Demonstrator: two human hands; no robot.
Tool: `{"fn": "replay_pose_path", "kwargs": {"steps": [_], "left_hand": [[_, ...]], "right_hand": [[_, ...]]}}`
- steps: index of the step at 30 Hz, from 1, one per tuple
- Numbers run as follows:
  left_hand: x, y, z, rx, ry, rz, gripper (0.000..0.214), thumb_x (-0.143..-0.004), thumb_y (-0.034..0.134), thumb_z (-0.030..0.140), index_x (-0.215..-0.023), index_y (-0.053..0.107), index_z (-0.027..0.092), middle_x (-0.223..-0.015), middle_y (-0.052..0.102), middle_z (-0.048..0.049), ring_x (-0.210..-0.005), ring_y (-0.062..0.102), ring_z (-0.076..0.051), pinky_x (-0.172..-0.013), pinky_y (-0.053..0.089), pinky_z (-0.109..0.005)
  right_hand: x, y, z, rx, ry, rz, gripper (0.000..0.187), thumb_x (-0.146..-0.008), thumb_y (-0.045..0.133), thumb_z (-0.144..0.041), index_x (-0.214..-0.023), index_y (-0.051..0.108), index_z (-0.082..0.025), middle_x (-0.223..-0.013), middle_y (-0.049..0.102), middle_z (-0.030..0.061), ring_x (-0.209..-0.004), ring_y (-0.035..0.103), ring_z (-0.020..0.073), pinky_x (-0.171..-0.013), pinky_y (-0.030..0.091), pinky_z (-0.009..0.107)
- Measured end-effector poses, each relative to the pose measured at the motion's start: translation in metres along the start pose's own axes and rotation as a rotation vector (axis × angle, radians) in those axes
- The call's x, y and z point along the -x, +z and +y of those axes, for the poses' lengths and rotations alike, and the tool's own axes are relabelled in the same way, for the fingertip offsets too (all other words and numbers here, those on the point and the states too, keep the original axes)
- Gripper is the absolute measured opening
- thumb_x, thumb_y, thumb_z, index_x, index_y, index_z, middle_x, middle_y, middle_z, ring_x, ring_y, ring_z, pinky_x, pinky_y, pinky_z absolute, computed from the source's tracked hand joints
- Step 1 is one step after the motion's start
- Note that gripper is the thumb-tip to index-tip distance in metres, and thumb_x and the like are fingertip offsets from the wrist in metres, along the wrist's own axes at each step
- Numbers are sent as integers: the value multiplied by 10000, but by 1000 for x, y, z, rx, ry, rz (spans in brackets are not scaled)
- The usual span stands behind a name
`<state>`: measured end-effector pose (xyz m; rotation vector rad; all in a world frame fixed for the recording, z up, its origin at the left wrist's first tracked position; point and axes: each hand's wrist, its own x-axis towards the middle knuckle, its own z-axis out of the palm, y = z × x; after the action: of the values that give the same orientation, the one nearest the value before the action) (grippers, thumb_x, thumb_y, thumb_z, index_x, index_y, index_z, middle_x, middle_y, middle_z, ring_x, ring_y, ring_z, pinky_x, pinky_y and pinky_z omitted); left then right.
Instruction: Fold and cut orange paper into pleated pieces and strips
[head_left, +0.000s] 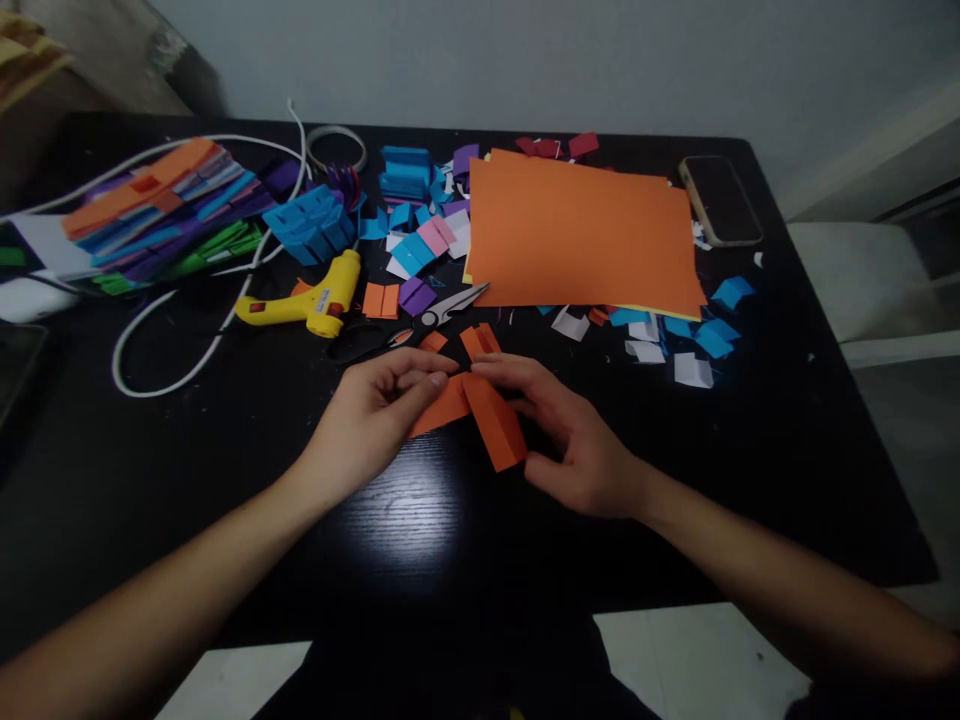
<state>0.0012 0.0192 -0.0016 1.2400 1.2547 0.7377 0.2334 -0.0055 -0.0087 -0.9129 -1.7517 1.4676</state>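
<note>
Since the left hand (367,425) and right hand (581,450) each pinch one end of the folded orange paper (491,425) at frame centre, just over the black table (225,480), an uneven pull could skew a crease or tear it. It looks crisp: a flat strip meeting a boxy folded bar.

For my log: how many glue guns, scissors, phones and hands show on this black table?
Glue gun: 1
Scissors: 1
Phone: 1
Hands: 2, the left hand and right hand, both with a grip on the orange folded paper
Total: 5
</note>
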Motion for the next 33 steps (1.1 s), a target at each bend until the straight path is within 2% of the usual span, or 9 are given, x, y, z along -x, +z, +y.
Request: {"fn": "replay_pose_path", "kwargs": {"steps": [3, 5, 8, 12, 15, 21, 25, 28, 33], "left_hand": [[-1, -1, -1, -18, 13, 26, 297, -888, 725, 410, -1054, 739, 165, -677, 652, 19, -575, 541, -120, -549, 396, -249], [-2, -1, -1, -20, 18, 32, 292, -875, 736, 417, -1030, 734, 170, -716, 678, 8, -600, 567, -126, -568, 422, -252], [-2, 1, -1, -3, 47, 16, 272, -858, 759, 405, -999, 731, 174, -752, 701, -5, -657, 622, -138, -615, 474, -255], [2, 4, -4, -60, 112, -19, 209, -874, 770, 343, -1011, 726, 191, -778, 708, 8, -716, 667, -136, -674, 518, -246], [5, 6, -5, -128, 148, -48, 176, -895, 759, 322, -1020, 719, 205, -830, 733, 5, -758, 697, -142, -700, 538, -246], [9, 8, -5, -210, 208, -65, 159, -898, 757, 318, -987, 695, 202, -855, 748, -11, -745, 706, -153, -676, 546, -258], [11, 9, -8, -269, 265, -87, 197, -925, 728, 283, -1099, 677, 207, -851, 727, 4, -746, 701, -140, -691, 553, -248], [14, 9, -12, -395, 387, -89, 278, -943, 695, 217, -1220, 672, 204, -851, 716, 17, -754, 693, -121, -718, 553, -229], [15, 9, -15, -565, 595, -59, 311, -951, 662, 130, -1257, 666, 182, -831, 707, 28, -738, 674, -93, -722, 546, -189]], "right_hand": [[0, 0, -2, 212, -64, -41, 911, -740, 700, -47, -1561, 424, -328, -1671, 371, 76, -1579, 306, 335, -1302, 268, 582], [0, 3, 0, 216, -49, 71, 754, -824, 718, -118, -1514, 482, -311, -1593, 481, 97, -1476, 471, 323, -1247, 390, 565], [-1, 9, 3, 47, 58, 320, 397, -934, 679, -218, -1323, 621, -272, -1347, 677, 92, -1155, 710, 252, -997, 622, 432], [-5, 10, 1, -85, 151, 496, 126, -938, 713, -317, -1025, 684, -230, -975, 742, 34, -778, 751, 178, -743, 662, 329], [-7, 9, -3, -93, 165, 506, 117, -900, 756, -313, -920, 683, -225, -852, 704, 5, -700, 719, 162, -685, 648, 311], [-7, 10, -3, -184, 220, 486, 203, -836, 829, -362, -902, 695, -226, -859, 711, 7, -711, 708, 170, -685, 648, 327], [-9, 8, -4, -285, 277, 442, 260, -858, 797, -436, -855, 707, -192, -811, 712, 18, -595, 662, 142, -493, 600, 270], [-9, 8, -4, -302, 283, 445, 253, -865, 791, -423, -848, 729, -178, -772, 708, 14, -540, 632, 122, -414, 554, 231], [-7, 10, -2, -366, 273, 488, 176, -846, 792, -344, -848, 751, -173, -815, 739, 31, -726, 737, 179, -618, 655, 291]]}}
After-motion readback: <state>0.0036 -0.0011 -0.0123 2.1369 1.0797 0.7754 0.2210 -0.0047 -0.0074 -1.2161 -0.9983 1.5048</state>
